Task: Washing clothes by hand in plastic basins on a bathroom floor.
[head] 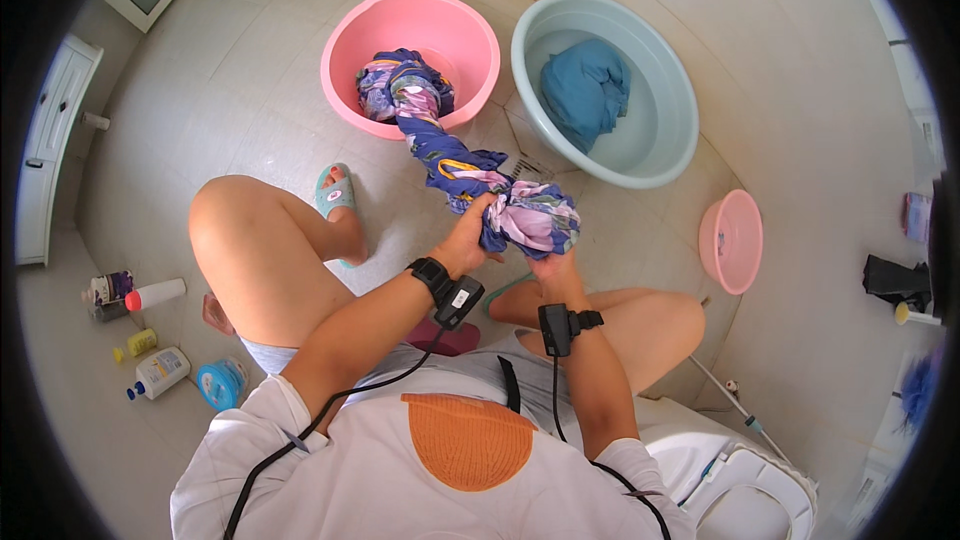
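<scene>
A twisted floral cloth (442,154) in blue, purple and pink runs from the pink plastic basin (469,30) over its rim toward me. My left hand (466,238) grips the cloth, thumb on top, just before its bunched near end. Under that bunched end is my right hand (553,264), its fingers mostly hidden by the fabric. The far part of the cloth lies heaped inside the pink basin. To the right of it, a large light-blue basin (664,101) holds a wet-looking teal cloth (586,90).
A floor drain (531,169) lies below the basins. The small pink basin (731,240) is by the right wall. A white toilet (750,487) is at lower right, beside a pole (739,405). Several bottles (161,373) and a blue-lidded tub (219,384) are at left.
</scene>
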The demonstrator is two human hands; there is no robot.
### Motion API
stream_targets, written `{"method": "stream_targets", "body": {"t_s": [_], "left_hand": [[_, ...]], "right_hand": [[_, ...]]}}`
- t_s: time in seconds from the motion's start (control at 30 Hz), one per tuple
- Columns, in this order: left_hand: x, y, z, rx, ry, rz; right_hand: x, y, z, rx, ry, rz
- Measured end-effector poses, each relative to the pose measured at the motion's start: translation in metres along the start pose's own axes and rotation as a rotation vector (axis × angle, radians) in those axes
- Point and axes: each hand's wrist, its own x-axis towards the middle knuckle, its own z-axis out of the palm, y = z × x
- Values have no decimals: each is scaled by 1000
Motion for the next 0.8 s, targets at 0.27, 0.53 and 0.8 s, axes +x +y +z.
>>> {"method": "stream_targets", "body": {"t_s": [0.27, 0.53, 0.8], "left_hand": [[28, -13, -27, -393, -318, 118], [53, -26, -44, -371, -192, 93], [46, -18, -26, -425, -237, 180]], "right_hand": [[-7, 12, -25, -1514, -380, -612], [7, -23, -30, -778, 274, 118], [-51, -44, 35, -576, -360, 15]]}}
